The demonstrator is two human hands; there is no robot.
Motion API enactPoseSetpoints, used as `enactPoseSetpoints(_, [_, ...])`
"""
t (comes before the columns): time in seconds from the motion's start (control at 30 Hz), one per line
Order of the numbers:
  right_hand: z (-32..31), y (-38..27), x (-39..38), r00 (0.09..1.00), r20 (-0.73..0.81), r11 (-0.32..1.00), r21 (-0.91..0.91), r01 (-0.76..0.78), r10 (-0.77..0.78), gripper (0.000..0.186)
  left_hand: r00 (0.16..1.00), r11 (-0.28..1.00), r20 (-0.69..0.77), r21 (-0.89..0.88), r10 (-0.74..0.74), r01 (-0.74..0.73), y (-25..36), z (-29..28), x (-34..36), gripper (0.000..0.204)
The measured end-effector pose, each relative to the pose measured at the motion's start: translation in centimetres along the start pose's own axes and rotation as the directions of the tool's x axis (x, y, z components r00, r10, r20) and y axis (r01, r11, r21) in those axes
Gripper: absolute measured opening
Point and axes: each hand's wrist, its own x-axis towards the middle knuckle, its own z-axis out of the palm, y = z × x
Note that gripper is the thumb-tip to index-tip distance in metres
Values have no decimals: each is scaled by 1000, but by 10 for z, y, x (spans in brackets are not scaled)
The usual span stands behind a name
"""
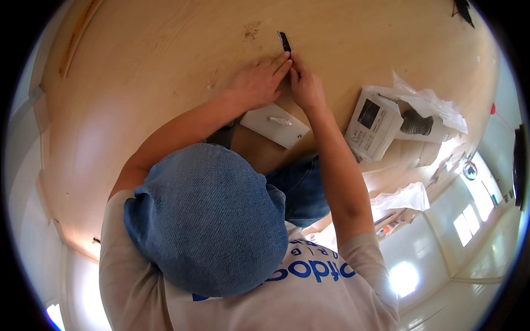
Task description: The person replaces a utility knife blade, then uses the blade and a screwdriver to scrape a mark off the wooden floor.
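A narrow black piece [285, 42] with a pale edge lies on the wood-coloured surface near the top centre; its exact kind is hard to make out. My left hand [256, 84] reaches in with its fingers stretched and fairly flat, fingertips against the near end of that piece. From the other side, my right hand [307, 91] grips the same end between bent fingers, which partly cover it. Just below both hands is a pale rectangular plate [265, 126] with a hole near one corner. A small white item [280, 121] rests on the plate.
An open carton [369, 126] stands right of my right forearm, with clear plastic film [428, 99] and a dark ribbed coil [417, 122] at its opening. Blue denim [210, 220] fills the lower centre. A black scrap [464, 11] lies at the top right. Dark marks [252, 30] show on the wood.
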Motion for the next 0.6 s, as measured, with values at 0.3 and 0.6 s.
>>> enactPoseSetpoints(0.3, [0, 10, -19, 995, 81, 991, -115, 63, -53, 45, 998, 999, 60, -34, 12, -10, 12, 0, -22, 90])
enactPoseSetpoints(0.6, [-1, 1, -12, 1000, 15, 1000, 18, -26, 25, 45, 1000, 998, 24, -59, -5, 6, 9, -1, -12, 90])
